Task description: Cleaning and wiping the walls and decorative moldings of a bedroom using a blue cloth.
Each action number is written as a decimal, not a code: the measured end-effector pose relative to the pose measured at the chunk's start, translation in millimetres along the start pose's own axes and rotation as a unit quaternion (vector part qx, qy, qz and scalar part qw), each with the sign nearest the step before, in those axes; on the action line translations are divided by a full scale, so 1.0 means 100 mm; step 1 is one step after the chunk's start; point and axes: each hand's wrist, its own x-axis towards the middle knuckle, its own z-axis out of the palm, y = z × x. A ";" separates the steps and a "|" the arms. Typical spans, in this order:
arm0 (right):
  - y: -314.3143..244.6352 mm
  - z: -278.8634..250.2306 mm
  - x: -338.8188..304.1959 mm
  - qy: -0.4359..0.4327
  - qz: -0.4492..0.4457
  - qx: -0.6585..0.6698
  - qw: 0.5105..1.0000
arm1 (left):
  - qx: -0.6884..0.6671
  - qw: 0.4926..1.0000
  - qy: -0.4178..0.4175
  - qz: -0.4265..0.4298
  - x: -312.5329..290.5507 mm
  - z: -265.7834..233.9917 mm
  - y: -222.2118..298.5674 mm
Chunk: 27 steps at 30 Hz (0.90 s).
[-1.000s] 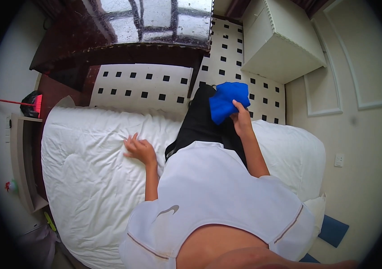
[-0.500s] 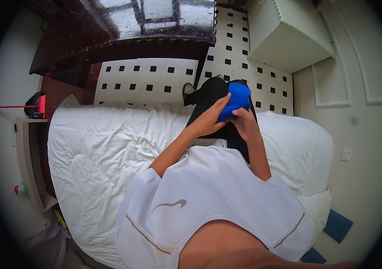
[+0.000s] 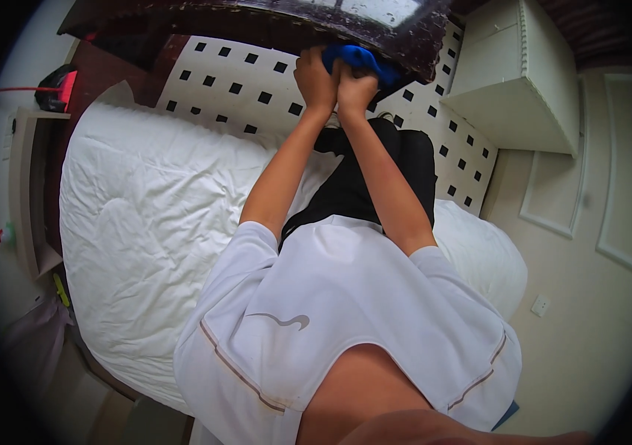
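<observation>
A bunched bright blue cloth [image 3: 360,56] is held out in front of me, at the near edge of a dark, glossy table [image 3: 271,16]. My right hand [image 3: 356,90] is closed on the cloth from below, its fingers curled into the folds. Against the cloth's left end, my left hand [image 3: 315,80] is closed with its fingers bent around it; the fingertips are partly hidden. The two wrists nearly touch, and both forearms stretch away from me over my black trousers [image 3: 375,167].
I sit on a bed with a rumpled white sheet [image 3: 145,215]. A white cabinet [image 3: 524,96] stands at the far right. Beyond the bed lies a white floor with black squares [image 3: 264,97]. At the left are an open shelf [image 3: 30,189] and a red brush [image 3: 68,90].
Both hands have carried the blue cloth from above my lap forward and slightly left to the table edge. My arms have straightened, and the view has shifted.
</observation>
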 end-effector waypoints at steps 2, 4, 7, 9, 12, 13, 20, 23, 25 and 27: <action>-0.31 0.46 -0.16 -0.058 0.047 -0.042 0.996 | 0.061 0.995 0.072 -0.027 0.20 -0.21 -0.35; -0.33 0.78 -0.18 -0.088 0.085 -0.085 0.989 | 0.107 0.985 0.129 -0.034 0.44 -0.34 -0.58; -0.23 1.07 0.01 -0.071 -0.003 -0.093 0.993 | 0.166 0.968 0.183 -0.033 0.84 -0.48 -0.78; -0.25 1.07 -0.05 -0.053 0.025 -0.101 0.993 | 0.106 0.980 0.145 0.084 0.98 -0.56 -0.93; -0.05 0.49 0.00 0.005 0.073 -0.185 0.980 | -0.074 0.981 0.136 -0.113 0.61 -0.26 -0.61; 0.00 0.24 0.04 0.018 0.015 -0.187 0.982 | -0.110 0.980 0.123 -0.111 0.47 -0.12 -0.40; 0.14 -0.94 0.08 0.180 -0.060 -0.183 0.965 | -0.123 0.982 -0.058 -0.134 -0.63 0.84 0.41; 0.08 -1.43 -0.05 0.030 0.062 -0.148 0.987 | -0.179 0.974 -0.106 -0.091 -0.88 0.85 0.50; 0.16 -1.76 -0.16 0.020 0.137 -0.070 0.988 | -0.256 0.958 -0.113 -0.072 -0.95 0.72 0.79; 0.00 -1.83 -0.24 0.003 0.153 -0.074 0.985 | -0.226 0.971 -0.084 -0.002 -0.95 0.51 0.87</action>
